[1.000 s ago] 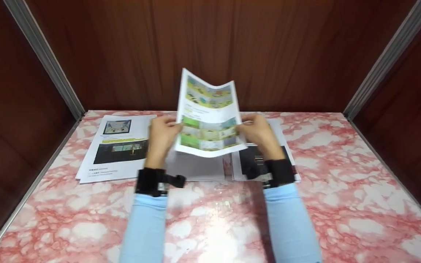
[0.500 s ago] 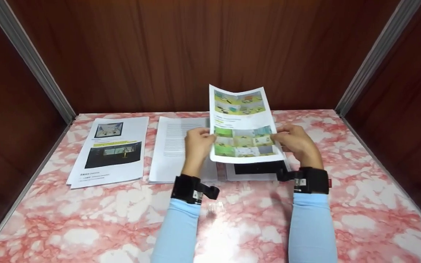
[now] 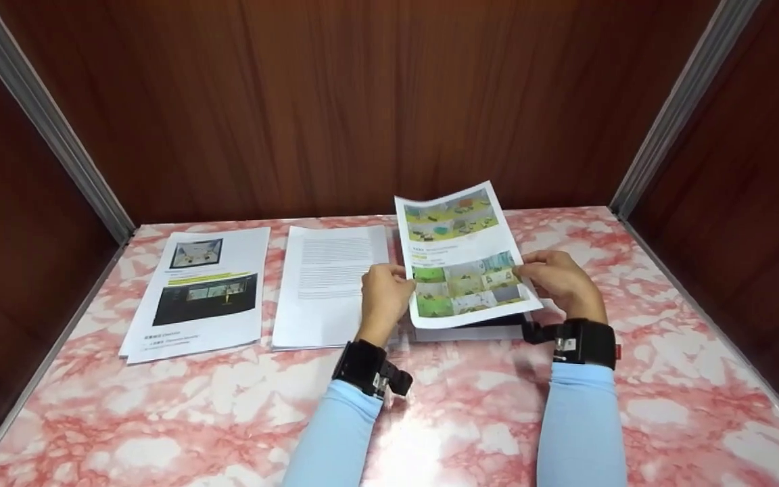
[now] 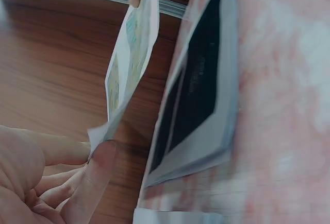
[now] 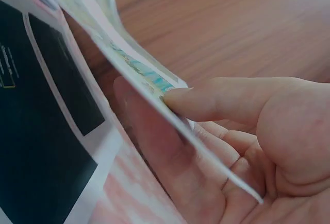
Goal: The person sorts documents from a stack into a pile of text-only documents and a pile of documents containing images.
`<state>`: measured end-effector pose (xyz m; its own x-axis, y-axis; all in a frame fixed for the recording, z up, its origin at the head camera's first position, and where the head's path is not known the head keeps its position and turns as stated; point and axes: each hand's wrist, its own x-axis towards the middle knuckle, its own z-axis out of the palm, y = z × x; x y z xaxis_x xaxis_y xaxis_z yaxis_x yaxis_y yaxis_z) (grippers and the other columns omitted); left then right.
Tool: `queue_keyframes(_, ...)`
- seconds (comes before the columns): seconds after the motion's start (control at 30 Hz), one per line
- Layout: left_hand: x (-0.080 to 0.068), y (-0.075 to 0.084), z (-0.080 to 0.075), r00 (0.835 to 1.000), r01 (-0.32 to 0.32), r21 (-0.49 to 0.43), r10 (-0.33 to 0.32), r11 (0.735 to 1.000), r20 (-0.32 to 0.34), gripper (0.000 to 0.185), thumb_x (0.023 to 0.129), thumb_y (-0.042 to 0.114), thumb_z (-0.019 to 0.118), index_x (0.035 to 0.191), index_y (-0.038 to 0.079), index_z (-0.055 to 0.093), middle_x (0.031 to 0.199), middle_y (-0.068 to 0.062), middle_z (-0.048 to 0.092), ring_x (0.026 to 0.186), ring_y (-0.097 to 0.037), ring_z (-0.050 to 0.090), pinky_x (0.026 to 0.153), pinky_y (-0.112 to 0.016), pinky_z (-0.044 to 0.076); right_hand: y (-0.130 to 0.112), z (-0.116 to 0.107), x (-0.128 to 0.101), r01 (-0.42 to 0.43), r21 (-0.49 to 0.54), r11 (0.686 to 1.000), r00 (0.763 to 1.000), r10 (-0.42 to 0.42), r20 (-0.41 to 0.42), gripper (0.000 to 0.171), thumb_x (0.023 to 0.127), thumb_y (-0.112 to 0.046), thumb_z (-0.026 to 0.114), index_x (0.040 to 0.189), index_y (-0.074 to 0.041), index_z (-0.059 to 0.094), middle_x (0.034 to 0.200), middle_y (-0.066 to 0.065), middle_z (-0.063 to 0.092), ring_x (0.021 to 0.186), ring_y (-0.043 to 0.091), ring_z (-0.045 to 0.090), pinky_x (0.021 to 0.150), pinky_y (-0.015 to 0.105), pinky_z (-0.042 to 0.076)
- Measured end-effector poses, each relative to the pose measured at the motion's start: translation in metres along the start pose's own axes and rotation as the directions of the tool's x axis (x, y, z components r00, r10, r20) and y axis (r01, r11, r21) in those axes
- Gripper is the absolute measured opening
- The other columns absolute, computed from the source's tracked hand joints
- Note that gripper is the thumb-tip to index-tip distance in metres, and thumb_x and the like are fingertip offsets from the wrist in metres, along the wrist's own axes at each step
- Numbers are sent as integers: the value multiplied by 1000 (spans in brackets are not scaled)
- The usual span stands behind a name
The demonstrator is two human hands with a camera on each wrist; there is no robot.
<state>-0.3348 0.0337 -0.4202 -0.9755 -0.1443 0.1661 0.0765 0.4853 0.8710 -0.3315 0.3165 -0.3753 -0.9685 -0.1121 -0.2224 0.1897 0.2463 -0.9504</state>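
Note:
A printed sheet of paper [image 3: 454, 250] with colour pictures is held up, tilted, by both hands. My left hand [image 3: 386, 297] pinches its left edge between thumb and fingers; the left wrist view shows the thumb [image 4: 100, 165] on the paper. On the opposite edge my right hand [image 3: 562, 281] pinches it, with the thumb [image 5: 191, 103] on the printed side and fingers behind. Just under the sheet lies the right-hand paper stack [image 3: 470, 333], its top page bearing black blocks. The raised sheet hides most of that stack in the head view.
A middle stack of text pages [image 3: 328, 291] lies left of my left hand. Farther left is another stack [image 3: 200, 297] with a dark picture and yellow highlighting. All rest on a red-and-white marbled table [image 3: 180, 419], enclosed by brown wood panels [image 3: 335, 108].
Both hands have carried the sheet rightward and lowered it, from over the middle stack to above the right one. The grip on its two edges is kept. The head view has shifted slightly.

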Motion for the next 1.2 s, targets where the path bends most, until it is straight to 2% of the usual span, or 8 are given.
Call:
queue_keyframes(0.2, -4, -3, 15, 999, -10, 20, 10, 1000, 39, 32, 79, 7, 73, 111, 2, 72, 78, 2, 70, 74, -12, 66, 68, -29, 53, 17, -16, 2, -24, -3, 1000, 1000, 24, -8, 44, 96, -9, 54, 133, 12, 44, 111, 18, 64, 88, 20, 66, 75, 32, 54)
queue_keyframes(0.33, -6, -4, 18, 999, -25, 66, 21, 998, 49, 35, 78, 4, 71, 113, 3, 71, 76, 2, 69, 75, -14, 65, 69, -32, 52, 36, -20, 16, -63, 102, 993, 998, 63, 2, 42, 98, -10, 54, 135, 7, 43, 113, 17, 63, 93, 24, 65, 79, 38, 54)
queue_keyframes(0.43, -7, -6, 18, 998, -35, 89, 31, 995, 50, 33, 77, 2, 70, 109, 5, 73, 70, 3, 68, 71, -15, 64, 65, -33, 51, 42, -17, 21, -119, 205, 971, 993, 117, 25, 41, 98, -9, 54, 135, 4, 42, 113, 18, 64, 96, 29, 65, 82, 44, 53)
queue_keyframes(0.53, -7, -8, 19, 998, -40, 115, 34, 993, 52, 32, 76, 1, 70, 107, 6, 75, 67, 3, 67, 70, -17, 64, 65, -35, 51, 46, -15, 24, -160, 263, 952, 987, 154, 43, 42, 97, -9, 54, 136, 3, 40, 112, 18, 64, 97, 31, 64, 82, 46, 53)
queue_keyframes(0.8, -8, -9, 22, 997, -19, 181, 5, 983, 74, 37, 77, 2, 72, 114, 1, 71, 85, -5, 72, 86, -22, 67, 77, -36, 53, 59, -8, 29, -241, 395, 887, 970, 238, 57, 46, 96, -9, 57, 139, -4, 41, 128, 20, 57, 108, 35, 59, 87, 52, 49)
queue_keyframes(0.97, -8, -11, 22, 996, 0, 200, -17, 980, 85, 36, 78, 4, 74, 114, 0, 70, 93, -8, 72, 92, -24, 67, 81, -37, 52, 63, -6, 30, -245, 366, 898, 969, 241, 59, 45, 96, -11, 57, 138, -3, 43, 127, 22, 58, 107, 37, 60, 85, 53, 50)
queue_keyframes(1.2, -9, -9, 19, 996, 2, 208, -22, 978, 91, 37, 79, 5, 74, 114, -3, 69, 97, -12, 70, 92, -27, 66, 80, -39, 53, 64, -5, 31, -224, 309, 924, 974, 223, 40, 45, 97, -13, 57, 138, -1, 43, 124, 23, 59, 103, 36, 62, 83, 52, 51)
